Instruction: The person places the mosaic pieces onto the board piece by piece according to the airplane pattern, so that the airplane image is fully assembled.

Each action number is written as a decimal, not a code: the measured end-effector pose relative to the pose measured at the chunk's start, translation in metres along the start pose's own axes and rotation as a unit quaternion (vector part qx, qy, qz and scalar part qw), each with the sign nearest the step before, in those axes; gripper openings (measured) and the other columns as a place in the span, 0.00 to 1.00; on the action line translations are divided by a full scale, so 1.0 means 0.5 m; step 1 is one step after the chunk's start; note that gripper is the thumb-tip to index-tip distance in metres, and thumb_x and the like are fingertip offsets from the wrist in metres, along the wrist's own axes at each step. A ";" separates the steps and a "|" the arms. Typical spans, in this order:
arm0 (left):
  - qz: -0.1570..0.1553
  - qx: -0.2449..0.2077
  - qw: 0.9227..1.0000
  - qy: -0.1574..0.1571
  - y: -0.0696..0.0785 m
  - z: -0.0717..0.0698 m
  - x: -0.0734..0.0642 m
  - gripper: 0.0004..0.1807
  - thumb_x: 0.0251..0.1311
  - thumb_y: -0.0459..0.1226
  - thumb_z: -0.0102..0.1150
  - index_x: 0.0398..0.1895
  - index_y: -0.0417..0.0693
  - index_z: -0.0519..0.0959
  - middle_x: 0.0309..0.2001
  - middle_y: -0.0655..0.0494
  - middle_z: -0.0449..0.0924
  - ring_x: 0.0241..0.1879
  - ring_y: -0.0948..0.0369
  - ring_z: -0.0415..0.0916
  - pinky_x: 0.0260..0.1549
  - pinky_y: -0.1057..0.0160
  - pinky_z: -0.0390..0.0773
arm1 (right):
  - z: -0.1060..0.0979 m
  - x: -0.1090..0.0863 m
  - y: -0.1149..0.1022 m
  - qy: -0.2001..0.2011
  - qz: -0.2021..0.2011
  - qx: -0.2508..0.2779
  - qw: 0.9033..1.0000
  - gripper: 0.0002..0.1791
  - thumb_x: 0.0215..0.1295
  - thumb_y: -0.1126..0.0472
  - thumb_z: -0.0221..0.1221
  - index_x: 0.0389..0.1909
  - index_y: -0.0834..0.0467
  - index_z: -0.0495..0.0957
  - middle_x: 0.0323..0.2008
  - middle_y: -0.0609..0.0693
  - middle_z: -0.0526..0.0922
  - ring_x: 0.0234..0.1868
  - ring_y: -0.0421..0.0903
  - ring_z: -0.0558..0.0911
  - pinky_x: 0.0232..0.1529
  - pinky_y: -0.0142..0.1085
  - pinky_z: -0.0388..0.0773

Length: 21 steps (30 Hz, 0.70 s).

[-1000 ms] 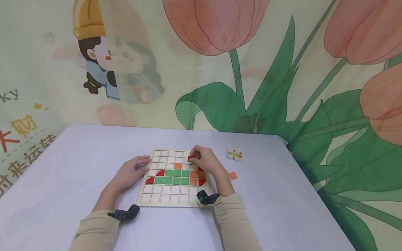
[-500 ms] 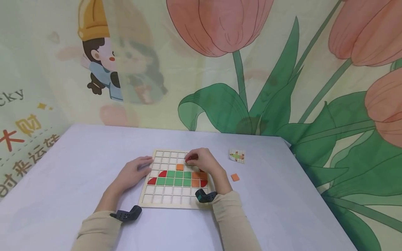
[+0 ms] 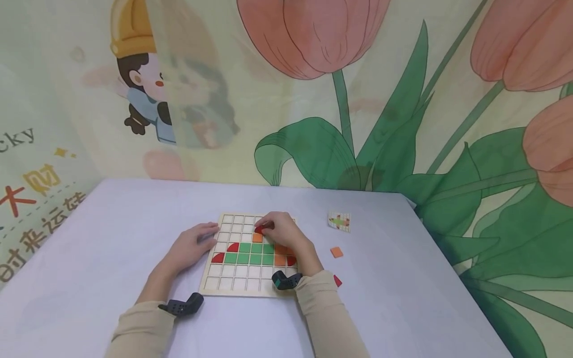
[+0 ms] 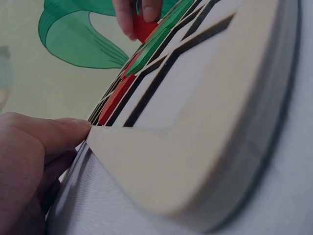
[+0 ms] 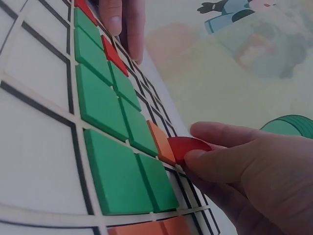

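Note:
My right hand (image 3: 284,231) pinches a red quarter-round tile (image 5: 186,146) between thumb and fingers, just behind the single orange square tile (image 3: 257,237) on the wooden grid board (image 3: 237,291). In the right wrist view the red tile's edge meets that orange tile; whether it sits in its cell I cannot tell. Two rows of green square tiles (image 3: 255,253) lie across the board, with red quarter-round tiles (image 3: 218,257) at their left ends and orange tiles at the right. At the board's left edge rests my left hand (image 3: 190,247), its thumb (image 4: 73,128) touching the frame.
To the right of the board lie a loose orange square tile (image 3: 336,252) and a red tile (image 3: 337,281) near the right sleeve. A small pattern card (image 3: 339,222) lies farther back on the white-covered table (image 3: 394,298). A printed backdrop (image 3: 295,99) stands behind.
My right hand has moved left across the board with the red tile, to right behind the orange tile. A red tile by the right sleeve has come into sight. The left hand stays put.

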<state>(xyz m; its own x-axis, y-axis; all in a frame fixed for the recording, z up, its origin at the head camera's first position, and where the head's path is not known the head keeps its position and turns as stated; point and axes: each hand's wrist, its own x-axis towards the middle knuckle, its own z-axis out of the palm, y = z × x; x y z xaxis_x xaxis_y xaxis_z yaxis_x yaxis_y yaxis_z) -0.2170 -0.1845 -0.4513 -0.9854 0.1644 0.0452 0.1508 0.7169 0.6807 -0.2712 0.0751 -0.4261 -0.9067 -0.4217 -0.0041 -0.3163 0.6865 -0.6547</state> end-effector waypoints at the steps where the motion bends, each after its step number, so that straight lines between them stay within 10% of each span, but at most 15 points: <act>1: 0.001 -0.001 1.000 0.000 0.000 -0.001 0.001 0.25 0.64 0.38 0.54 0.63 0.41 0.70 0.68 0.45 0.65 0.70 0.42 0.55 0.68 0.40 0.55 | 0.001 0.001 0.000 0.003 0.001 0.000 1.000 0.13 0.63 0.67 0.59 0.45 0.50 0.84 0.43 0.45 0.84 0.45 0.41 0.80 0.52 0.34 0.79; 21: -0.012 -0.006 1.000 -0.004 0.005 -0.002 0.000 0.25 0.64 0.39 0.53 0.64 0.41 0.70 0.68 0.45 0.65 0.71 0.42 0.54 0.68 0.40 0.55 | 0.023 0.006 -0.005 0.055 0.023 -0.014 0.998 0.10 0.63 0.65 0.60 0.44 0.53 0.84 0.41 0.47 0.83 0.43 0.42 0.80 0.51 0.34 0.79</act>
<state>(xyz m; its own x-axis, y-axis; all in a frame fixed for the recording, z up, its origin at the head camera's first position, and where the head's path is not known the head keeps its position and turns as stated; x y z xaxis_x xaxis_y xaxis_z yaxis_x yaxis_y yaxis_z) -0.2167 -0.1833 -0.4488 -0.9882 0.1515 0.0231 0.1255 0.7133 0.6895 -0.2697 0.0652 -0.4330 -0.9452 -0.3225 0.0512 -0.2801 0.7204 -0.6345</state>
